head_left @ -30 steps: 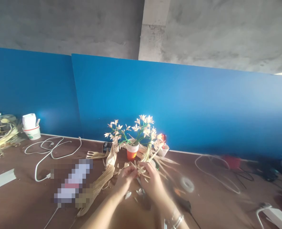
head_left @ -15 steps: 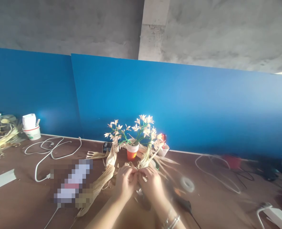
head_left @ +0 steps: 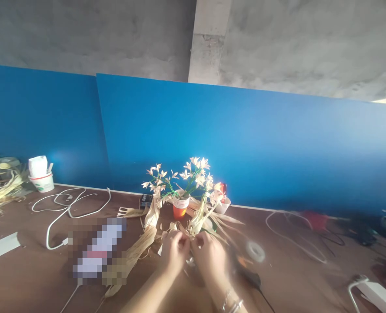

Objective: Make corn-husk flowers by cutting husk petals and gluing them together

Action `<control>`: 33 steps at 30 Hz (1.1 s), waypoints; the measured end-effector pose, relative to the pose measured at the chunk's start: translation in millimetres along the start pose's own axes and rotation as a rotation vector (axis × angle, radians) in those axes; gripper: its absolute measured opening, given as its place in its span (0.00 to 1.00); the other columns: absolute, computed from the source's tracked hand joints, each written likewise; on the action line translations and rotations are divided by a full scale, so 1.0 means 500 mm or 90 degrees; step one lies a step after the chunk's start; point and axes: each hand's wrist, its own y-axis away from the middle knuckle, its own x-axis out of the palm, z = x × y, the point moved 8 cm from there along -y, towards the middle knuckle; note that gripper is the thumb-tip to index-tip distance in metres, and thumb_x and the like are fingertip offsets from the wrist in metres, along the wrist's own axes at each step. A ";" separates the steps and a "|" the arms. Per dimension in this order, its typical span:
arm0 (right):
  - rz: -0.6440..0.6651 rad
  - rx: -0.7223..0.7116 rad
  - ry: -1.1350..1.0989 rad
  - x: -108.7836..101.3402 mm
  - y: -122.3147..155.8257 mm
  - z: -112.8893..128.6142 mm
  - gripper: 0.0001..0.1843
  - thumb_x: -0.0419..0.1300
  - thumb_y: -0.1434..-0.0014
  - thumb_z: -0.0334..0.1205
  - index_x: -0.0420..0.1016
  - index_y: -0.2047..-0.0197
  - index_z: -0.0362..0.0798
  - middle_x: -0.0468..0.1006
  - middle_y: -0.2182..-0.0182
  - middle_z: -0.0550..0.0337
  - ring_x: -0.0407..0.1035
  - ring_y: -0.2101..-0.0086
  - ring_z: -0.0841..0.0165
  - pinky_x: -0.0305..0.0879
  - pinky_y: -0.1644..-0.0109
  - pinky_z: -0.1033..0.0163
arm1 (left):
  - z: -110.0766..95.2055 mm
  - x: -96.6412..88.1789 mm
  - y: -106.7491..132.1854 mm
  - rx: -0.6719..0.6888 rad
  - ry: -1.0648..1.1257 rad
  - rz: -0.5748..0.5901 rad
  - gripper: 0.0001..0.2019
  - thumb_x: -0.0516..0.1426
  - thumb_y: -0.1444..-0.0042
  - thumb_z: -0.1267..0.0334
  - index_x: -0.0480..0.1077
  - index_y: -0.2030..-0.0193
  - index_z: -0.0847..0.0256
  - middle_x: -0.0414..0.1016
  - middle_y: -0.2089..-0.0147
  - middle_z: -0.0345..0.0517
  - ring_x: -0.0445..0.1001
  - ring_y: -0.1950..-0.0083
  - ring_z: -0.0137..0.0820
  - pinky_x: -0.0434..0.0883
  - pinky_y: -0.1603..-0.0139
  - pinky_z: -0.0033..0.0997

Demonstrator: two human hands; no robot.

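Note:
My left hand (head_left: 174, 251) and my right hand (head_left: 210, 254) meet fingertip to fingertip low in the middle of the head view. Both are closed in a pinch. What lies between the fingers is too small and hidden to make out. Just beyond them stands an orange and white paper cup (head_left: 180, 208), holding green stems with pale corn-husk flowers (head_left: 199, 171). Dried corn husks (head_left: 137, 247) lie to the left of my left hand, and another husk bundle (head_left: 198, 221) is right behind my fingers. Small scraps are scattered under my hands.
A roll of clear tape (head_left: 255, 251) and a dark corded tool (head_left: 250, 276) lie to the right. On the left are a white cable (head_left: 69, 208), a blurred-out object (head_left: 98, 250) and a white cup (head_left: 42, 181). A blue partition (head_left: 245, 143) borders the table behind.
My fingertips have shifted slightly, and both hands have turned a little, with their knuckles higher. The things on the table stay where they were.

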 end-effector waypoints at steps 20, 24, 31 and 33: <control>0.138 0.038 0.273 -0.037 0.055 -0.318 0.27 0.54 0.53 0.26 0.74 0.48 0.46 0.74 0.47 0.41 0.70 0.49 0.49 0.65 0.53 0.48 | 0.057 0.003 -0.021 -0.012 -0.041 0.189 0.14 0.53 0.47 0.71 0.79 0.73 0.56 0.81 0.73 0.44 0.78 0.69 0.36 0.66 0.65 0.30; 0.093 -0.017 0.261 -0.038 0.050 -0.300 0.31 0.53 0.52 0.27 0.71 0.44 0.50 0.75 0.47 0.44 0.69 0.48 0.50 0.65 0.51 0.47 | 0.081 -0.002 -0.025 -0.050 0.031 0.139 0.11 0.54 0.47 0.69 0.79 0.70 0.58 0.82 0.73 0.44 0.78 0.69 0.36 0.68 0.66 0.30; 0.018 0.057 -0.021 -0.096 0.022 -0.257 0.20 0.58 0.48 0.42 0.75 0.51 0.54 0.82 0.59 0.54 0.76 0.61 0.56 0.69 0.62 0.59 | 0.076 -0.007 -0.027 -0.137 0.073 0.150 0.07 0.55 0.48 0.64 0.74 0.72 0.59 0.80 0.74 0.42 0.77 0.71 0.36 0.68 0.67 0.31; -0.028 0.043 -0.189 -0.102 0.016 -0.217 0.18 0.59 0.48 0.47 0.77 0.55 0.52 0.82 0.67 0.56 0.75 0.66 0.58 0.68 0.65 0.61 | 0.073 -0.009 -0.029 -0.155 0.112 0.137 0.08 0.54 0.48 0.63 0.73 0.72 0.59 0.80 0.74 0.41 0.77 0.70 0.35 0.68 0.67 0.30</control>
